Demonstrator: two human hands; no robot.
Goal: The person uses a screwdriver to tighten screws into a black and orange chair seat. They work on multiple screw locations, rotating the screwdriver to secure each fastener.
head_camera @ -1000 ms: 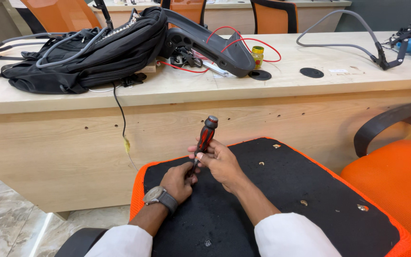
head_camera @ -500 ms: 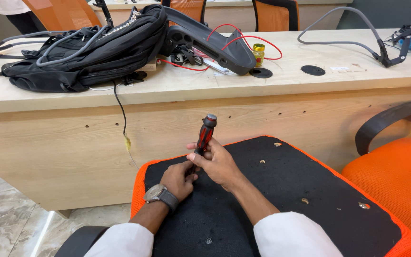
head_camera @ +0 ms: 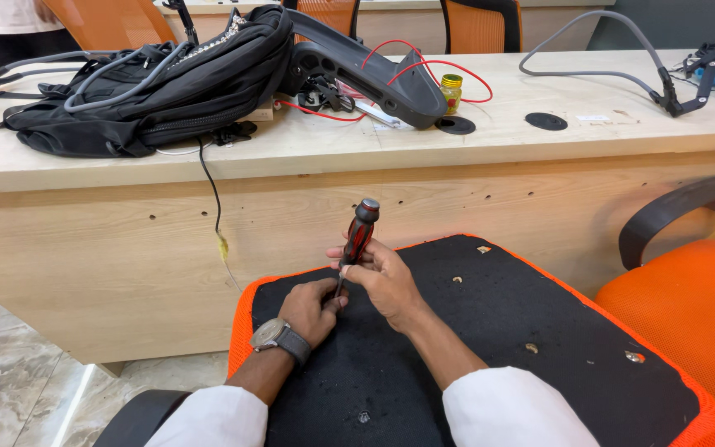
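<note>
Red-black ribbed screwdriver [head_camera: 360,234] — right hand's [head_camera: 386,280] grip

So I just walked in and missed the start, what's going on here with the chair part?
A person holds a red-and-black screwdriver upright over the black underside of an orange seat pad. The right hand grips the handle; the left hand pinches at the tip, which is hidden. A few screw holes show on the pad. A black backpack lies on the wooden desk behind.
</note>
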